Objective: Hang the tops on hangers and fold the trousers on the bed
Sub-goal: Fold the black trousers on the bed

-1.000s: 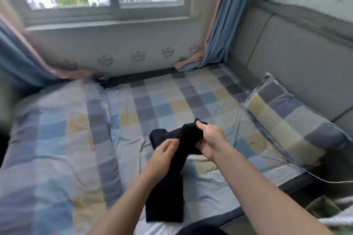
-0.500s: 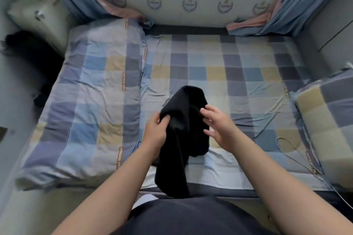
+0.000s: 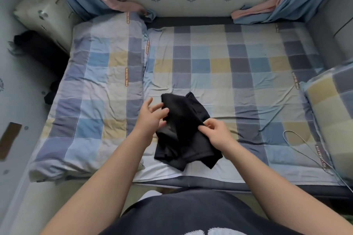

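Black trousers [image 3: 183, 129] lying loosely bunched on the bed [image 3: 248, 74] near its front edge, fold apparently unfinished: right hand [image 3: 215, 131] pinches their right edge, left hand [image 3: 150, 118], fingers spread, touches their left; no tops visible.

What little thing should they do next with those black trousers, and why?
Probably smooth them flat. The black trousers lie rumpled and askew on the bed; the right hand pinches one edge, while the left hand is open at the other. Gripping there would let both pull it straight.
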Demonstrator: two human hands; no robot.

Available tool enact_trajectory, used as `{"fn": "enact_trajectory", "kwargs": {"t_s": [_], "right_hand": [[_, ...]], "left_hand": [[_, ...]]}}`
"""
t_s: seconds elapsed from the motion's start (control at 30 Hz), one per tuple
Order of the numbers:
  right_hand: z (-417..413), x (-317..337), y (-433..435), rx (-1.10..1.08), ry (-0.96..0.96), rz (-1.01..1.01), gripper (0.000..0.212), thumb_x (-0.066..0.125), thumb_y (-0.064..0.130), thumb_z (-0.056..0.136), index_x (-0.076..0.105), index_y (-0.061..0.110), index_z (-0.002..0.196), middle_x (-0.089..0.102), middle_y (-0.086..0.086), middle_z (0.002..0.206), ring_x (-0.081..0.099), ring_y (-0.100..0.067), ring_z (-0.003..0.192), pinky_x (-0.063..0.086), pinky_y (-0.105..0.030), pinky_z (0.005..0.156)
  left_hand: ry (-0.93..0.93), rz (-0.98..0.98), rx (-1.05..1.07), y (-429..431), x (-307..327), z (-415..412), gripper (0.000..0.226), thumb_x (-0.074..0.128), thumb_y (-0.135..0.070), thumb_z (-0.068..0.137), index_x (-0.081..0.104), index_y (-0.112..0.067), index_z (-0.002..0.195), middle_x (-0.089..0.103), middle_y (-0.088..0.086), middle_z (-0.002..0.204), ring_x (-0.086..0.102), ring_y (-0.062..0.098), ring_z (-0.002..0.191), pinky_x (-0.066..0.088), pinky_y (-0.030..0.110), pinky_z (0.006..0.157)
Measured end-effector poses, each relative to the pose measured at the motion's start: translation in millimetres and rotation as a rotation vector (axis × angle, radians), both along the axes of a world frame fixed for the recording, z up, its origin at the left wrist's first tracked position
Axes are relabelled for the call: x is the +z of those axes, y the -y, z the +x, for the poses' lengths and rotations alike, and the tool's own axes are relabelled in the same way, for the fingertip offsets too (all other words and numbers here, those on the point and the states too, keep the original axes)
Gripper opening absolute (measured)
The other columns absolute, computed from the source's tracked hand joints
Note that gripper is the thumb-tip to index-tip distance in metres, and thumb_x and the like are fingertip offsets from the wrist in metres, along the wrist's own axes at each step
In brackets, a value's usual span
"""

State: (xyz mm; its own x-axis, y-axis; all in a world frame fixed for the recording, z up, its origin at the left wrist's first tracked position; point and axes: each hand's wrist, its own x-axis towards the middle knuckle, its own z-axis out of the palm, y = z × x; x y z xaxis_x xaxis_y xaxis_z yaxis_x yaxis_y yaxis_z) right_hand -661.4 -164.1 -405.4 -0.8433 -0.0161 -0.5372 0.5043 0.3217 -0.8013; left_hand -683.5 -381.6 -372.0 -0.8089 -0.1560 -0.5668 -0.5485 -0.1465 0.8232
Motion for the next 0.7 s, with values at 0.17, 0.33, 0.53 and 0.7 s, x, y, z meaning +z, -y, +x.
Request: {"fn": "enact_trajectory", "kwargs": {"t_s": [0.17,0.33,0.53,0.7], "right_hand": [[-20.5,28.0,-5.7,-0.223,0.112,-0.232,0.023,0.063,0.013,0.097,0.052,0.011,0.078,0.046,-0.009,0.066,0.046,-0.015,0.052,0.040,-0.024,0.047],[-24.3,79.0,13.2,-0.010,0.053,-0.344,0.021,0.056,0.008,0.101,0.059,0.004,0.080,0.057,-0.009,0.066,0.061,-0.015,0.056,0.054,-0.027,0.055],[-33.4,98.5,15.3,0.106,-0.257,-0.257,0.017,0.062,0.008,0.097,0.075,0.015,0.105,0.076,0.001,0.105,0.069,-0.009,0.103,0.055,-0.029,0.091],[-20.9,66.1,8.3,0.185,-0.340,0.005,0.073,0.076,0.048,0.079,0.043,0.036,0.143,0.045,0.014,0.145,0.040,-0.002,0.135,0.035,-0.030,0.113]], "left_hand": [[-0.263,-0.419,-0.645,-10.4,9.4,13.8,0.106,0.087,-0.053,0.065,0.029,-0.048,0.153,0.016,-0.015,0.164,0.021,0.006,0.149,0.028,0.033,0.117],[-0.376,-0.419,-0.802,-34.0,9.4,19.2,0.107,0.088,-0.041,0.065,0.026,-0.053,0.151,0.039,-0.012,0.157,0.037,0.002,0.143,0.033,0.030,0.117],[-0.310,-0.195,-0.322,-24.9,10.2,14.2,0.034,0.074,-0.010,0.085,0.068,-0.016,0.117,0.075,0.005,0.111,0.070,0.023,0.107,0.056,0.036,0.095],[-0.114,0.122,0.043,-18.2,26.9,9.0,0.023,0.067,-0.007,0.094,0.068,-0.008,0.117,0.076,0.012,0.107,0.073,0.029,0.101,0.060,0.036,0.080]]}}
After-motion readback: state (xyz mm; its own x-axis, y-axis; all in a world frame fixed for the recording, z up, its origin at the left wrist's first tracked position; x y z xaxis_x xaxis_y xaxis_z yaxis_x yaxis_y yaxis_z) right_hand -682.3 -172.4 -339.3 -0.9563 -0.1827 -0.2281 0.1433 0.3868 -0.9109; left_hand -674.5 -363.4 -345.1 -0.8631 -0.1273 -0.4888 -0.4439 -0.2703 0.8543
